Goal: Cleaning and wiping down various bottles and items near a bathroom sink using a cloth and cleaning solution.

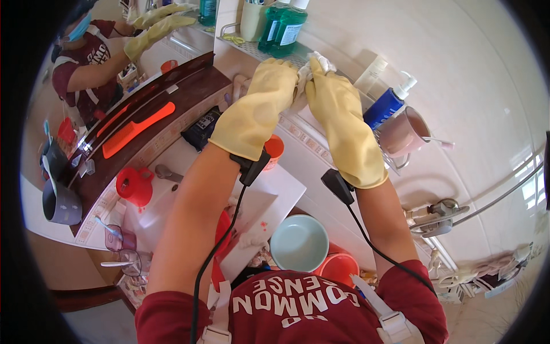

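Both my hands wear yellow rubber gloves and are raised at the wire corner shelf (248, 48). A crumpled white cloth (322, 61) is bunched between them at the shelf's front edge. My right hand (337, 103) is closed round the cloth, its end poking out above the fingers. My left hand (268, 89) is curled against the cloth from the other side; its fingertips are partly hidden. Just beyond the left glove stand two green liquid bottles (286, 33) with white caps and a pale cup (252, 22).
Right of my hands, the shelf holds a clear bottle (371, 74), a blue pump bottle (385, 109) and a pink mug (401, 135). Below are a white sink (281, 189), a light blue basin (299, 243) and a red bucket (339, 268). An orange comb (137, 131) lies on the mirror ledge.
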Available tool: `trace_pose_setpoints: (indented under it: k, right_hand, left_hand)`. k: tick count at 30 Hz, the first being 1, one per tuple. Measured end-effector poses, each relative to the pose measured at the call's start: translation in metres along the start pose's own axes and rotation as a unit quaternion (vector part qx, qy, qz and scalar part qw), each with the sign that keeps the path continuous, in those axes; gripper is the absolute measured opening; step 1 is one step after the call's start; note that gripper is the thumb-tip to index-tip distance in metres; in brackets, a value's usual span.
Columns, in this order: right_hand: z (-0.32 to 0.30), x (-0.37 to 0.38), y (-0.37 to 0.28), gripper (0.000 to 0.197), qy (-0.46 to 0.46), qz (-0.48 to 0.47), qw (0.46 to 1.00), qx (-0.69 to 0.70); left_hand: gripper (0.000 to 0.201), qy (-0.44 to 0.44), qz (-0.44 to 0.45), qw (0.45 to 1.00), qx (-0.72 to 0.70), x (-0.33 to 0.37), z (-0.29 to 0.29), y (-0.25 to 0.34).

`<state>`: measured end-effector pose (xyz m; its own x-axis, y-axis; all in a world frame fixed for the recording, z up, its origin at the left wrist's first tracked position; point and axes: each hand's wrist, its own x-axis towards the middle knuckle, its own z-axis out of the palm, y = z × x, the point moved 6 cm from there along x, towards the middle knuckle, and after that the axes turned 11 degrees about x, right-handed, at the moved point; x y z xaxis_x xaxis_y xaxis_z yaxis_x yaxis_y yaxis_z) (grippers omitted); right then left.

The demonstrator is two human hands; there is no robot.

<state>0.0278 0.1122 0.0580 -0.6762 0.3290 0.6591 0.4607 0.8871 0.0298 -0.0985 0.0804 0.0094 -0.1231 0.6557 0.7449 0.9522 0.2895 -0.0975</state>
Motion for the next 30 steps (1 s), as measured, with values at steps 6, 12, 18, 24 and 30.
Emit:
trace_pose_setpoints:
  k: [6,12,18,24,30]
  right_hand:
    - [0.017,0.052,0.016,0.037,-0.144,0.114,0.982,-0.048]
    - [0.013,0.062,0.025,0.035,-0.218,0.193,0.955,-0.05]
    - [-0.003,-0.011,-0.036,0.039,-0.026,-0.079,0.996,-0.045]
    - [-0.024,-0.054,-0.04,0.029,-0.065,-0.095,0.993,0.036]
    - [-0.034,-0.058,-0.035,0.024,-0.056,-0.068,0.992,0.088]
  left_hand:
    - [0.016,-0.002,0.02,0.999,0.025,-0.002,-0.003,0.002]
    - [0.024,-0.027,0.008,0.999,0.015,0.004,-0.006,0.005]
    - [0.021,-0.015,-0.011,0.999,0.039,-0.004,-0.01,-0.001]
    - [0.02,-0.008,0.034,0.999,0.022,0.002,0.002,0.001]
    - [0.02,-0.02,0.037,0.999,0.032,0.003,0.001,0.002]
